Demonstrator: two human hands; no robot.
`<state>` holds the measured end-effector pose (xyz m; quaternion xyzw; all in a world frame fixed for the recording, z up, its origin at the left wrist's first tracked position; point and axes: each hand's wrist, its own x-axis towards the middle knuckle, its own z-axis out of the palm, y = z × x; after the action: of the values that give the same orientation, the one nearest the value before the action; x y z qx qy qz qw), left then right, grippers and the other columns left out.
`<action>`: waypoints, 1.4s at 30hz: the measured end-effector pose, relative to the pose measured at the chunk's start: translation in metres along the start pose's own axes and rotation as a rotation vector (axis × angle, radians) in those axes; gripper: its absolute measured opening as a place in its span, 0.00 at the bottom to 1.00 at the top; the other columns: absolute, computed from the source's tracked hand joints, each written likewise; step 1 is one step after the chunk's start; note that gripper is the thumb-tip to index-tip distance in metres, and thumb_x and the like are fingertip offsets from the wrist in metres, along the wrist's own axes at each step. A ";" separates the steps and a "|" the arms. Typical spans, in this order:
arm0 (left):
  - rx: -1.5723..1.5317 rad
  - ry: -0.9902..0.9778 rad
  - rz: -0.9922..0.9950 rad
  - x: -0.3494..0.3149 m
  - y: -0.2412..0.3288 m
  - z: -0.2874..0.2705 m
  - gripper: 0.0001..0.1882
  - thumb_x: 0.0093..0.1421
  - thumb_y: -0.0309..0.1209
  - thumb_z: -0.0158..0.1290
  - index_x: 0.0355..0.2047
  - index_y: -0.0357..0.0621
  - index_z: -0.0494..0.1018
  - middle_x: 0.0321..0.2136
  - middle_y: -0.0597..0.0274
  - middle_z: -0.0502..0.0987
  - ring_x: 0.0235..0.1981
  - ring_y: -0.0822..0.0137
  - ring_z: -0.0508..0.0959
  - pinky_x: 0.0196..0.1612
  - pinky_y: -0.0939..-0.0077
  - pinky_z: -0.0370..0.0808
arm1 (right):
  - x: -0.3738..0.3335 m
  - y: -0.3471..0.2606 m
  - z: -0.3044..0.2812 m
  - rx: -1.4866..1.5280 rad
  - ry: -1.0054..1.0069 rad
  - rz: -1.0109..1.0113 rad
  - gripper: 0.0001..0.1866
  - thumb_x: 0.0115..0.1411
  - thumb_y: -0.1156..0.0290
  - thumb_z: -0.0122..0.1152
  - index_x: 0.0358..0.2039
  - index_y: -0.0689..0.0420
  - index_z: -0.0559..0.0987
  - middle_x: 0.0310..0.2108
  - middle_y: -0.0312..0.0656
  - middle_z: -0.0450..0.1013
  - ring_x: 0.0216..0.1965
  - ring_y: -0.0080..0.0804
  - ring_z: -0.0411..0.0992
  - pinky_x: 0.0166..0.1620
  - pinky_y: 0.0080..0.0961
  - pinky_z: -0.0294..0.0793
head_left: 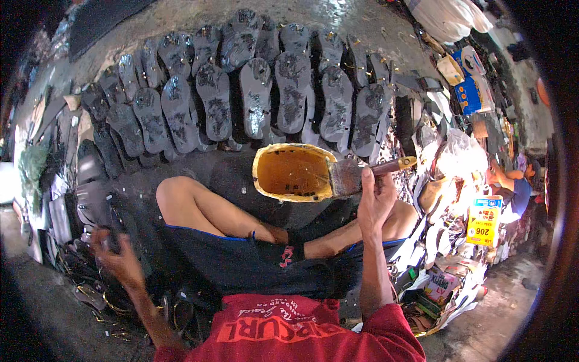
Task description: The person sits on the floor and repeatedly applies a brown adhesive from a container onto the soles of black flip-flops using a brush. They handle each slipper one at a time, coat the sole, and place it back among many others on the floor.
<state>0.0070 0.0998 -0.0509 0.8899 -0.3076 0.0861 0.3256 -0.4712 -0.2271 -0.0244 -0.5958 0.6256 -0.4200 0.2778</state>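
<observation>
My right hand point(375, 202) grips a wide flat brush point(386, 168) by its brown handle. The brush head lies across the right rim of a tub point(260, 186) with a crusted yellowish edge. Amber, glue-like liquid fills part of this tub, which stands in front of my crossed legs. At the left, my left hand point(122, 263) is closed around a dark sandal sole point(95, 187), smeared by motion so its outline is unclear. Beyond the tub stand rows of grey sandal soles point(256, 96) with dark, glossy patches on their faces.
Sandals with thin straps point(90, 295) lie in a heap at the lower left. Scraps, plastic bags point(464, 154) and a blue box point(473, 81) crowd the right side. A yellow packet point(484, 220) lies near a container of odds and ends point(437, 295). Another person point(512, 184) shows at far right.
</observation>
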 end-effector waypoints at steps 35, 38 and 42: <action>-1.511 -1.086 -0.372 -0.124 0.293 0.075 0.33 0.67 0.49 0.52 0.61 0.33 0.67 0.49 0.45 0.80 0.46 0.59 0.82 0.51 0.66 0.79 | -0.001 -0.112 0.017 0.609 -0.024 -0.049 0.16 0.56 0.64 0.77 0.33 0.61 0.81 0.27 0.34 0.78 0.29 0.21 0.72 0.34 0.25 0.73; -1.708 -0.853 -0.536 -0.115 0.293 0.082 0.33 0.73 0.51 0.43 0.65 0.37 0.64 0.55 0.50 0.76 0.53 0.58 0.79 0.57 0.62 0.77 | -0.030 -0.106 0.023 0.692 -0.246 0.053 0.15 0.55 0.68 0.77 0.38 0.61 0.82 0.33 0.35 0.81 0.34 0.19 0.76 0.38 0.22 0.75; -1.537 -0.615 0.022 -0.103 0.292 0.103 0.28 0.78 0.48 0.35 0.69 0.46 0.62 0.59 0.54 0.74 0.58 0.59 0.76 0.61 0.61 0.75 | -0.074 -0.091 0.033 0.648 -0.328 -0.140 0.18 0.52 0.68 0.80 0.41 0.62 0.84 0.33 0.40 0.83 0.35 0.23 0.80 0.41 0.25 0.79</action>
<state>-0.2562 -0.0892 -0.0134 0.3999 -0.3647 -0.3921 0.7438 -0.3869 -0.1557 0.0260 -0.5777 0.3650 -0.5132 0.5192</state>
